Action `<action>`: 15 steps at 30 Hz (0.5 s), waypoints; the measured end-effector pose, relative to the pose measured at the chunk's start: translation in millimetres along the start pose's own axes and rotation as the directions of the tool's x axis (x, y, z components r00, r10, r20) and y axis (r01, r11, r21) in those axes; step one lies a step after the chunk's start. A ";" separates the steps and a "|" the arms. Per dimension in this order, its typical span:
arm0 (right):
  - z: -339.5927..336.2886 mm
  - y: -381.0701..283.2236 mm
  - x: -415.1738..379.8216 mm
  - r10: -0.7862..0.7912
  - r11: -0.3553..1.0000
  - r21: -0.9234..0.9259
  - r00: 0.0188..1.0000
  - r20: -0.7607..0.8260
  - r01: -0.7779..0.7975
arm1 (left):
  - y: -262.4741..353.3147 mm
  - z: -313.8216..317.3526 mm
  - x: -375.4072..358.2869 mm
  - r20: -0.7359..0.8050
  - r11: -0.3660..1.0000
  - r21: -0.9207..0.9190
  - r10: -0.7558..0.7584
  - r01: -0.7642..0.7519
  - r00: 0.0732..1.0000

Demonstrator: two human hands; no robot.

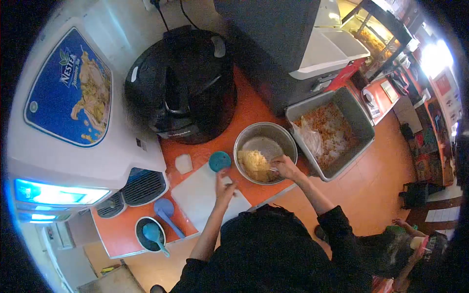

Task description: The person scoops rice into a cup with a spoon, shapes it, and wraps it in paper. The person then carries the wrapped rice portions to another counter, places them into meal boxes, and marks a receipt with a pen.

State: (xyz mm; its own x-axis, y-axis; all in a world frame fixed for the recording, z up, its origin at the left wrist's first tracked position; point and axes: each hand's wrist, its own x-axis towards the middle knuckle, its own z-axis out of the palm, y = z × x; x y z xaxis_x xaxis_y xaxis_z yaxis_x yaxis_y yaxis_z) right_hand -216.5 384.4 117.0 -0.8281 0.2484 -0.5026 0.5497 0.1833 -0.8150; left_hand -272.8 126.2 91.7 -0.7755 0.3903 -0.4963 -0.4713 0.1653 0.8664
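A round metal pot [266, 131] stands on the orange counter, with a heap of pale yellow, crumbly food [255, 161] on one side of its bottom. My right hand [288, 168] reaches over the pot's near right rim. Its fingers are closed beside the food, on a small pale thing that I cannot make out. Above a white cutting board [188, 193] is my left hand [224, 191], its thumb and fingers apart and nothing visible in them. Just beyond its fingertips is a teal cup [220, 161], at the board's far edge; I see no grip on it.
Right of the pot is a grey tub [330, 173] with orange-brown crumbs and a plastic bag. A large black cooker [181, 83] and a drink dispenser [68, 156] stand behind and left. A purple ladle [164, 208] and a container [141, 225] lie front left. Another person [391, 254] is at right.
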 end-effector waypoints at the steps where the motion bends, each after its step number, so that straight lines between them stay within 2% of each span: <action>1: -3.3 -0.4 -0.1 0.001 1.000 -0.001 1.000 -0.003 -0.001 | -5.2 -7.8 6.2 0.003 1.000 -0.001 0.000 0.000 1.000; 2: -6.1 -0.6 0.3 0.005 0.996 -0.092 1.000 0.001 -0.005 | -13.0 -14.6 15.4 -0.212 0.821 0.527 0.376 -0.219 0.902; 3: -8.4 -0.2 0.5 0.007 0.983 -0.181 1.000 0.005 -0.006 | -21.1 -19.2 24.4 -0.167 0.364 0.913 0.743 -0.182 0.649; 4: -9.8 4.7 0.5 0.006 0.984 -0.178 1.000 0.002 -0.005 | -21.0 -20.0 31.9 -0.163 0.360 0.914 0.744 -0.184 0.648; 6: -11.0 22.5 4.8 -0.165 0.973 -0.165 0.986 -0.012 0.160 | -18.1 -20.9 52.7 -0.132 0.433 0.837 0.753 -0.334 0.645; 7: -11.6 34.2 9.1 -0.222 0.963 -0.161 0.975 -0.019 0.216 | -25.9 -24.4 66.9 -0.126 0.427 0.838 0.756 -0.339 0.642; 8: -11.7 52.6 18.9 -0.322 0.919 -0.245 0.946 -0.019 0.308 | -37.0 -29.1 85.2 -0.119 0.470 0.794 0.741 -0.384 0.660; 10: -12.7 39.2 9.5 -0.416 0.862 -0.325 0.909 -0.018 0.388 | -45.6 -36.3 102.4 -0.103 0.509 0.746 0.726 -0.430 0.680; 13: -21.0 17.4 -7.2 -0.211 0.966 -0.156 0.977 -0.012 0.206 | -41.6 -47.3 105.0 -0.087 0.522 0.689 0.749 -0.504 0.657; 15: -26.3 18.2 -8.1 -0.305 0.931 -0.205 0.952 0.021 0.302 | -31.4 -59.0 92.4 -0.179 0.626 0.525 0.744 -0.577 0.644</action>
State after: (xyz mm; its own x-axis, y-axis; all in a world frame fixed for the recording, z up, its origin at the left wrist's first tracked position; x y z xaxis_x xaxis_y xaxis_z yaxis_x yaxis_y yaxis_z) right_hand -196.9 410.7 113.8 -0.9582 0.1610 -0.2364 0.2842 0.4409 -0.8514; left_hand -354.5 103.6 15.4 -0.9250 0.2119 0.3152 0.3733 0.3532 0.8578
